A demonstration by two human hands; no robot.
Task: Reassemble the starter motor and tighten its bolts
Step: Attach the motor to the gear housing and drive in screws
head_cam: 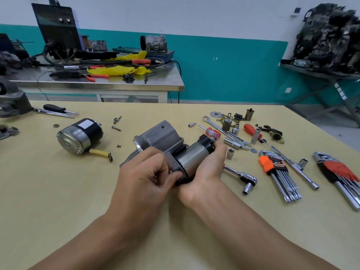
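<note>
The starter's grey nose housing (161, 136) with its silver solenoid cylinder (191, 157) is held just above the table centre. My right hand (209, 168) cups the solenoid from below, thumb by its black end cap. My left hand (145, 176) curls its fingers at the flange where solenoid meets housing, pinching something small that I cannot make out. The black motor body (80, 135) with a yellow-sleeved lead lies apart on the left. Loose bolts (116, 123) lie between it and the housing.
On the yellow table (58, 191), right of my hands: a ratchet (241, 177), two hex key sets (276, 172) (339, 172), sockets, a red-handled screwdriver (213, 132), a spanner. Screwdrivers lie far left. A steel bench with tools stands behind.
</note>
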